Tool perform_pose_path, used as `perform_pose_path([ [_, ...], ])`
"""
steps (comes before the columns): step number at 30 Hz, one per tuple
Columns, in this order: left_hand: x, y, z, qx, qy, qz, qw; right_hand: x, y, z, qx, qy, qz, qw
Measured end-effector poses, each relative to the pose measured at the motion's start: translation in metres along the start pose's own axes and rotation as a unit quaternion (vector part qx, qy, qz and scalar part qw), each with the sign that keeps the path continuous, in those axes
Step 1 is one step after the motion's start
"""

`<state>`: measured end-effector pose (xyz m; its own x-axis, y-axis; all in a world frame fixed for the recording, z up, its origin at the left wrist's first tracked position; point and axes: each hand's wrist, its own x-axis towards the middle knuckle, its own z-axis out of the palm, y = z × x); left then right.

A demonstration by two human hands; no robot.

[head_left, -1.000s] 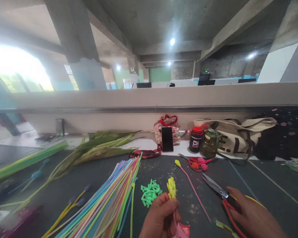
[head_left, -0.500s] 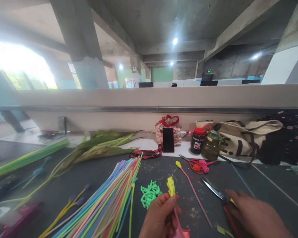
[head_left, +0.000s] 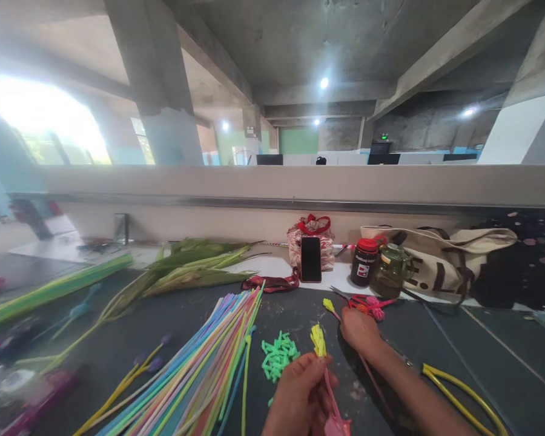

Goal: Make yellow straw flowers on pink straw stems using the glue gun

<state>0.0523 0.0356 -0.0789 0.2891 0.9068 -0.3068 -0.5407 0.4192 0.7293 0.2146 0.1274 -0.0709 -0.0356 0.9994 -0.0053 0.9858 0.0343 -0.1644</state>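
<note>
My left hand (head_left: 302,390) pinches a bunch of short yellow strips (head_left: 318,340) by its base. A pink stem (head_left: 330,387) runs down from the bunch, with a shiny pink piece at its lower end. My right hand (head_left: 361,330) reaches across the mat beside the red-handled scissors (head_left: 355,301). Its fingers are mostly hidden, so its grip is unclear. Close by is another pink stem with a yellow tip (head_left: 328,304), partly covered by the right arm. Yellow tool handles (head_left: 465,393) show to the right of that arm; the arm hides much of the tool.
Small green pieces (head_left: 279,356) lie in a pile left of my left hand. A fan of coloured sticks (head_left: 200,363) spreads farther left, near green husks (head_left: 200,269). Behind stand a phone (head_left: 311,259), a dark bottle (head_left: 364,263), a green jug (head_left: 389,272) and a canvas bag (head_left: 440,254).
My right hand has let go of the metal cutting tool and moved forward and left to the scissors. The tool rests on the mat. My left hand still holds the yellow bunch.
</note>
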Motion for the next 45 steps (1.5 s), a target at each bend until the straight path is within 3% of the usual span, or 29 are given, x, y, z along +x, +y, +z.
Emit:
perform_pose_path([
  [6,0.006,0.006,0.013,0.042,0.035,-0.013,0.998,-0.011,0.031,-0.017,0.186,0.003,-0.010,0.982],
  [11,0.021,0.013,0.032,0.101,0.023,-0.016,0.995,-0.046,0.051,-0.031,0.369,0.009,-0.004,0.929],
  [16,0.051,0.007,0.044,0.173,0.020,-0.026,0.984,-0.068,0.057,-0.025,0.482,-0.008,0.024,0.876],
  [21,0.078,0.005,0.048,0.280,0.032,-0.055,0.958,-0.066,0.060,-0.012,0.526,-0.002,0.041,0.849],
  [29,0.106,0.001,0.052,0.436,0.075,-0.090,0.892,-0.058,0.060,0.002,0.524,-0.011,0.048,0.850],
  [36,0.115,0.003,0.061,0.509,0.089,-0.120,0.848,-0.057,0.065,0.006,0.512,-0.003,0.049,0.858],
  [41,0.115,0.004,0.068,0.527,0.089,-0.116,0.837,-0.055,0.066,0.008,0.502,0.008,0.048,0.864],
  [45,0.113,0.006,0.068,0.515,0.085,-0.097,0.847,-0.056,0.066,0.006,0.501,0.019,0.046,0.864],
])
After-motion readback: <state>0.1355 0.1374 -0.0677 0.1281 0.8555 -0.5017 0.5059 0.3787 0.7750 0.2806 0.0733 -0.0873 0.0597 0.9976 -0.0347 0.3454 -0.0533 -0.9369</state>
